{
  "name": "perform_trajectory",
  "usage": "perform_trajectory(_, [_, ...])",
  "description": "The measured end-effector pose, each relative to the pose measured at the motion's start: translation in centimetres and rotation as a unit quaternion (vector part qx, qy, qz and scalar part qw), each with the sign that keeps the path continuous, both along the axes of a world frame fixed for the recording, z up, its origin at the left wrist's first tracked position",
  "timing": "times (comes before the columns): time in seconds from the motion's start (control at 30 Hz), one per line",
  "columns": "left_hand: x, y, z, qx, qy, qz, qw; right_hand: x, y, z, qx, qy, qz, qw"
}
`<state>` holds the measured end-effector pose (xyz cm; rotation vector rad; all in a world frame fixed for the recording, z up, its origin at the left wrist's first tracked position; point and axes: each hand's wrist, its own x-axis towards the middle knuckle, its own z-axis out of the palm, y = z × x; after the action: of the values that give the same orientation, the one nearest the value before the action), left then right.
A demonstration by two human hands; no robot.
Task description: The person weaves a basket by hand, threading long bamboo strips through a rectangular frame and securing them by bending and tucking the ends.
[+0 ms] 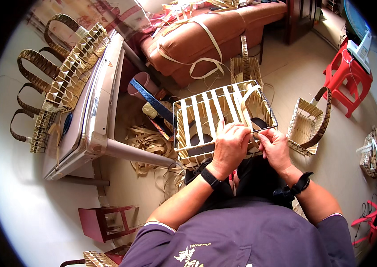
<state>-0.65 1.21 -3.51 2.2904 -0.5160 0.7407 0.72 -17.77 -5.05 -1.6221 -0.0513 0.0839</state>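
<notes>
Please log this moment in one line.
left hand: at near rim of basket, by curved strip; right hand: same rim, farther right; top: partly open

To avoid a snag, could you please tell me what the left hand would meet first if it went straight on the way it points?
The left hand would likely meet the curved pale strip first, though depth is unclear.

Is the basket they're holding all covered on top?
Only partly: the basket has pale strips across its top, with open gaps between them.
</notes>
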Motion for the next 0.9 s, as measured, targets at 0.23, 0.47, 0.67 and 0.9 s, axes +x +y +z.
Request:
perform_trajectory(0.23, [0.3,-0.4,0.1,0.006,0.007,0.029,1.000,0.4,0.3,-1.4,-0.064,-0.093,-0.006,0.994])
perform_trajectory(0.47, [0.1,-0.1,0.9,0.030,0.055,0.038,0.997,-1.0,-0.6,0.0,-0.058,-0.065,-0.035,0.996])
perform_trajectory(0.67, [0.5,-0.4,0.9,0.033,0.060,0.026,0.997,-0.8,-0.9,-0.1,0.009,-0.074,-0.015,0.997])
perform_trajectory(0.9, [0.5,-0.4,0.8,0.028,0.047,0.021,0.998,-0.7,0.4,0.9,0.203,0.082,-0.051,0.974])
